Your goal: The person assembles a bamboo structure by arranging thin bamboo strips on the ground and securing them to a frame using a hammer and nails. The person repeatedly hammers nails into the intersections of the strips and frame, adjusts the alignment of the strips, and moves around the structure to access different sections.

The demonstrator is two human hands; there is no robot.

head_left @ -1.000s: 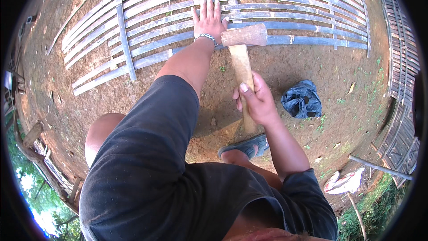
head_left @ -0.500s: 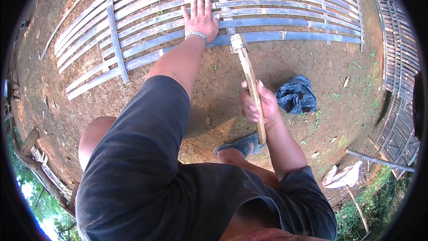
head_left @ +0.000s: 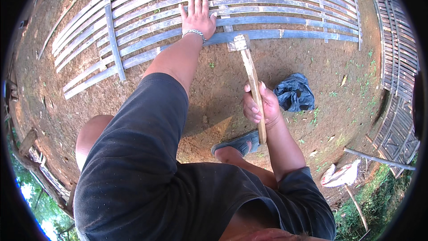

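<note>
**Mallet head down on the slat panel**

The left hand (head_left: 197,14) lies flat and open, fingers spread, pressing on the grey split-bamboo slat panel (head_left: 285,18) that rests on the bare brown dirt ground (head_left: 214,89); a silver chain bracelet (head_left: 195,32) circles its wrist. The right hand (head_left: 261,105) is clenched round the lower part of the handle of the pale wooden mallet (head_left: 250,73), whose blocky head sits at the near edge of the panel, just beside the left wrist, while the handle's butt pokes out below the fist.

No open container shows. A crumpled dark blue plastic bag (head_left: 294,93) lies on the dirt just right of the right hand; what it holds cannot be told.

Counted: one mallet, one blue bag, one grey sandal (head_left: 238,143) on the foot below the right hand, one white scrap of sacking (head_left: 341,175) at lower right, two hands.

Half a second ago the mallet's head stood a little short of the panel edge; now it is at the slat. A second ago it showed broadside. The left hand has kept its place on the slats
</note>
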